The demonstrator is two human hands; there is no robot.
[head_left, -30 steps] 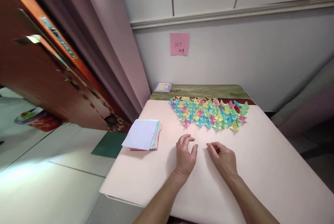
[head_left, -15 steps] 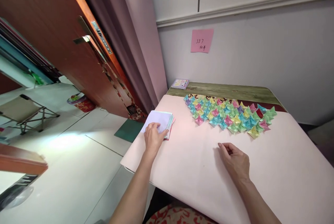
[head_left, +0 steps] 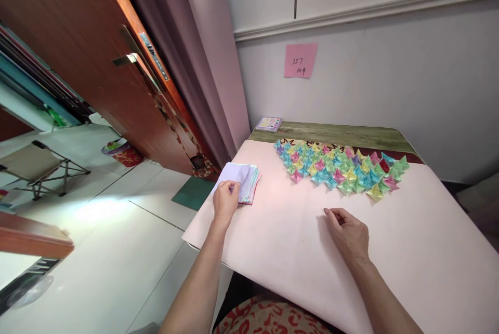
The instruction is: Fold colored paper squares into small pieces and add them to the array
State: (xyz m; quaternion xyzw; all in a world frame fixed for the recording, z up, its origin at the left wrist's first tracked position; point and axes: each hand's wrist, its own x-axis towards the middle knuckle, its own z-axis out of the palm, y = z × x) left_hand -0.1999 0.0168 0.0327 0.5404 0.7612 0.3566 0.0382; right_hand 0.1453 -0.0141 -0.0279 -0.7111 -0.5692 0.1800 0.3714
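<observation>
A stack of coloured paper sheets [head_left: 252,188] lies at the table's left side, with a light purple sheet [head_left: 234,172] on top. My left hand [head_left: 226,200] is at the front of the stack, thumb and forefinger pinched on the purple sheet, whose right part is bent up from the sheets below. My right hand [head_left: 350,232] rests on its side on the pink table cover [head_left: 288,235], fingers curled in and thumb against them, with nothing seen in it. Beyond it stand several rows of folded paper pieces [head_left: 337,168] in green, blue, pink and yellow.
A small pack of printed cards [head_left: 269,124] lies at the table's back left corner. A pink note [head_left: 300,61] is stuck to the wall behind. To the left are a wooden door [head_left: 117,90], a purple curtain [head_left: 202,64] and a folding stool [head_left: 37,162].
My left hand has gone from spread fingers over the stack to a pinch on the top purple sheet, bending it up. My right hand has stayed nearly still.
</observation>
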